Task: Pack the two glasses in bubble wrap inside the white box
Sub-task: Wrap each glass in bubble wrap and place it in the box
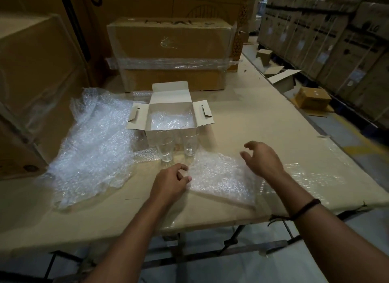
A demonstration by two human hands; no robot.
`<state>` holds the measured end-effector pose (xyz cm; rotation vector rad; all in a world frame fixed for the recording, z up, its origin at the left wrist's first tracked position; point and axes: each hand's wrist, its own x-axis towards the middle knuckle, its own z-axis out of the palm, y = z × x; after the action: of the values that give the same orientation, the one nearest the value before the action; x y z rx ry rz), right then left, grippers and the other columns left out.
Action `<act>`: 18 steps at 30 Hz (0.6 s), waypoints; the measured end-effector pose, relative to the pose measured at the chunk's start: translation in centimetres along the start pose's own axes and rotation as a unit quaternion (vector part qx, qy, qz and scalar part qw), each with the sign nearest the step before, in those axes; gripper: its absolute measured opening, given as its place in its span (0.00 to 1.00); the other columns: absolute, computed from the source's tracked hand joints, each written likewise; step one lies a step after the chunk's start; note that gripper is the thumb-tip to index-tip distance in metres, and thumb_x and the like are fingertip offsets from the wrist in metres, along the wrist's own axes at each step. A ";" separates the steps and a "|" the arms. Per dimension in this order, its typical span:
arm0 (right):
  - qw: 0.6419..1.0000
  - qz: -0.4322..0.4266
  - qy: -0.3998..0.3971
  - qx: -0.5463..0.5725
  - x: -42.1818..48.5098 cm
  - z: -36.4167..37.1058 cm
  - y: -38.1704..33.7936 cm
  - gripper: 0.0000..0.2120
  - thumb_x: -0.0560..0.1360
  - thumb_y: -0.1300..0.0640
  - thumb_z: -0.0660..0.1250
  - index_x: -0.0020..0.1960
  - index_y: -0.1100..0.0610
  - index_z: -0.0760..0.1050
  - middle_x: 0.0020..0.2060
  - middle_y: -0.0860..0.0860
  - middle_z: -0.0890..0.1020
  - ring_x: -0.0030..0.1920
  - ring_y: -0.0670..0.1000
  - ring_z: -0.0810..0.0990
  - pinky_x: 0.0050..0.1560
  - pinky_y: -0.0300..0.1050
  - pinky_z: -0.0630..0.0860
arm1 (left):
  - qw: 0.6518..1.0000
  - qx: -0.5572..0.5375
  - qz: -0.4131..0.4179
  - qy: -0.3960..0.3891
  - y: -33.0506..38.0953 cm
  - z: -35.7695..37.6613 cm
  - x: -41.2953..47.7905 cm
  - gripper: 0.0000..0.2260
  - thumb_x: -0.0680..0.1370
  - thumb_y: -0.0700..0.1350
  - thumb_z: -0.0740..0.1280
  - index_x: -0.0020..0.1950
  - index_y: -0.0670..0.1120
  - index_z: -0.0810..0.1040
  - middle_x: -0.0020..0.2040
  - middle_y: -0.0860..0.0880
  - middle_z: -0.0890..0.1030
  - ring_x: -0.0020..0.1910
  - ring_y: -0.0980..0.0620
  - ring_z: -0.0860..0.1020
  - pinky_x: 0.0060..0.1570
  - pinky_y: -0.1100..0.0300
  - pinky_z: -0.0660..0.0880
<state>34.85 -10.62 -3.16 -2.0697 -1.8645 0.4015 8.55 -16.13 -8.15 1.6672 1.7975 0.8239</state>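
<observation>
Two clear glasses stand upright side by side on the table, the left glass (164,146) and the right glass (190,141), right in front of the open white box (171,133). Bubble wrap lines the bottom of the box. A smaller sheet of bubble wrap (221,179) lies flat just in front of the glasses. My left hand (171,182) pinches the left edge of this sheet. My right hand (262,159) hovers over its right side with fingers loosely spread and holds nothing.
A large crumpled pile of bubble wrap (92,145) covers the table's left side. Taped brown cartons (168,51) stand behind the white box, more cartons at the left. The table's right edge borders an aisle with small boxes (311,98) on the floor.
</observation>
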 end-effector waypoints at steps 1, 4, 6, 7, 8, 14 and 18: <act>0.996 -0.065 0.052 -0.038 -0.8 0.2 -0.5 0.16 0.77 0.49 0.66 0.63 0.54 0.77 0.60 0.54 0.80 0.57 0.55 0.78 0.58 0.50 0.73 | 1.000 0.012 0.007 0.005 0.2 0.1 -0.1 0.13 0.73 0.48 0.73 0.57 0.54 0.80 0.33 0.54 0.80 0.35 0.57 0.79 0.43 0.59 0.75; 0.968 -0.224 0.081 -0.083 -3.4 1.2 -2.4 0.16 0.78 0.46 0.65 0.61 0.53 0.79 0.63 0.53 0.78 0.62 0.55 0.74 0.64 0.52 0.67 | 0.998 0.049 0.037 0.034 0.0 0.2 -0.4 0.22 0.72 0.48 0.74 0.64 0.56 0.75 0.41 0.57 0.78 0.42 0.55 0.77 0.53 0.52 0.75; 0.961 -0.247 0.016 -0.123 -4.3 2.2 -2.9 0.21 0.78 0.41 0.62 0.66 0.51 0.75 0.69 0.52 0.73 0.68 0.54 0.69 0.68 0.52 0.63 | 0.991 0.090 0.084 0.051 -0.4 0.3 -0.4 0.25 0.72 0.49 0.73 0.68 0.58 0.73 0.55 0.56 0.75 0.54 0.52 0.74 0.60 0.51 0.70; 0.958 -0.245 -0.033 -0.145 -4.4 2.8 -2.8 0.26 0.78 0.38 0.60 0.70 0.51 0.71 0.72 0.52 0.68 0.71 0.54 0.65 0.70 0.52 0.61 | 0.985 0.123 0.115 0.035 -0.5 0.3 -0.4 0.24 0.73 0.50 0.71 0.69 0.59 0.72 0.63 0.55 0.72 0.61 0.50 0.69 0.63 0.51 0.66; 0.953 -0.240 -0.085 -0.166 -4.3 3.4 -2.5 0.30 0.78 0.36 0.58 0.74 0.51 0.66 0.76 0.52 0.63 0.74 0.54 0.61 0.72 0.53 0.59 | 0.976 0.164 0.143 0.002 -0.5 0.2 -0.4 0.23 0.75 0.50 0.69 0.70 0.61 0.71 0.71 0.56 0.66 0.66 0.49 0.64 0.65 0.51 0.60; 0.931 -0.226 -0.234 -0.165 -3.4 5.0 -0.8 0.40 0.77 0.32 0.52 0.80 0.51 0.42 0.79 0.53 0.42 0.79 0.52 0.41 0.77 0.54 0.42 | 0.948 0.261 0.140 -0.117 -0.8 0.0 0.0 0.18 0.79 0.54 0.60 0.70 0.63 0.69 0.76 0.61 0.62 0.74 0.50 0.57 0.68 0.48 0.50; 0.949 -0.239 -0.169 -0.121 -3.0 4.0 -0.7 0.42 0.76 0.32 0.57 0.80 0.51 0.47 0.80 0.51 0.48 0.79 0.51 0.47 0.76 0.50 0.44 | 0.941 0.288 0.141 -0.111 -1.3 -1.0 0.1 0.20 0.75 0.59 0.60 0.67 0.62 0.72 0.74 0.60 0.66 0.73 0.51 0.60 0.66 0.48 0.51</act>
<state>32.25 -13.34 -6.55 -1.6705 -2.6484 0.4363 6.94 -16.20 -8.44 2.3220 1.7603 0.1931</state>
